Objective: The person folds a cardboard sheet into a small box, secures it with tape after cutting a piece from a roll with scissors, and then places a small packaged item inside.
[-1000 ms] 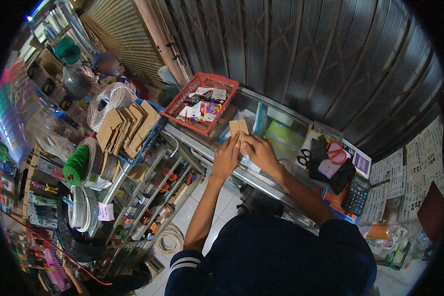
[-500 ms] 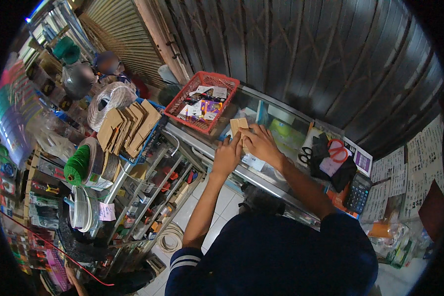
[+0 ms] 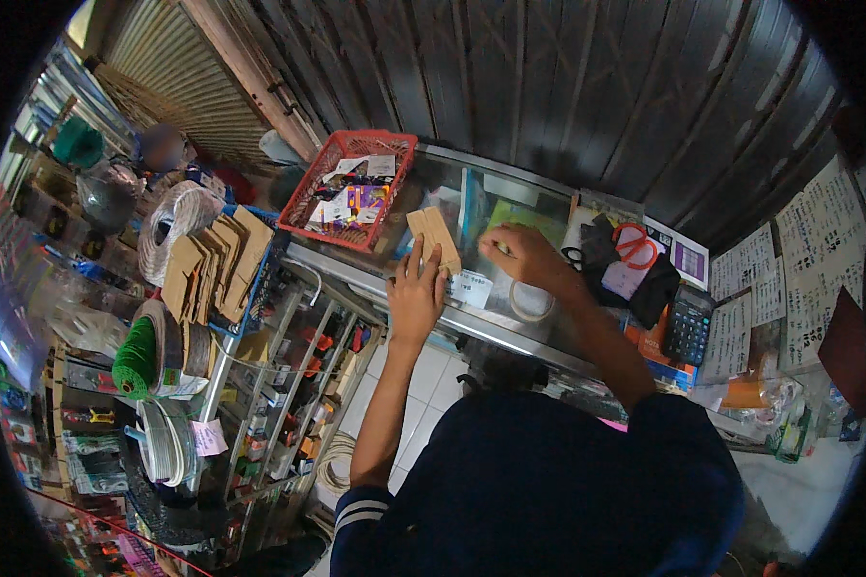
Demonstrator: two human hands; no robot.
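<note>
A small flat brown paper packet (image 3: 434,234) lies on the glass-topped counter (image 3: 366,278). My left hand (image 3: 416,298) rests on its near end with the fingers stretched out flat. To the right of the packet and apart from it is my right hand (image 3: 529,258), raised a little over the counter. Its fingers are curled in a pinch, and a small pale spot shows at the fingertips, too small to name. A white paper slip (image 3: 471,288) lies beside the packet's near end.
A red plastic basket (image 3: 307,231) of carded goods stands left on the counter. Scissors (image 3: 635,246) with red handles, a black cloth (image 3: 652,303) and a calculator (image 3: 688,326) are at right. Folded brown cardboard pieces (image 3: 216,264) fill a blue basket at left, near green twine (image 3: 135,356).
My right hand has lifted off the packet and moved right, its fingers now curled. My left hand stays on the packet. The whole view has shifted slightly.
</note>
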